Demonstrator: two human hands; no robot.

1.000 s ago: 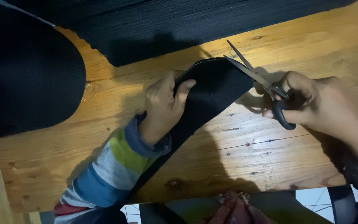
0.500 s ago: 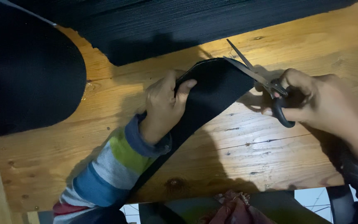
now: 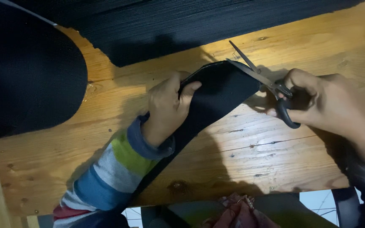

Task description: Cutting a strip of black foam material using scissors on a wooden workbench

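My left hand, in a striped sleeve, grips a long strip of black fabric and holds it up over the wooden table. My right hand holds black-handled scissors, fingers through the loops. The blades are parted and meet the upper right edge of the strip, one blade pointing up and left past it.
A large sheet of black fabric covers the far side of the table. A rounded black piece lies at the left. Pinkish cloth shows below the table's near edge, with pale floor beside it.
The scissors have edged slightly left along the strip's edge, and my right hand has followed. My left hand keeps its grip in nearly the same spot.
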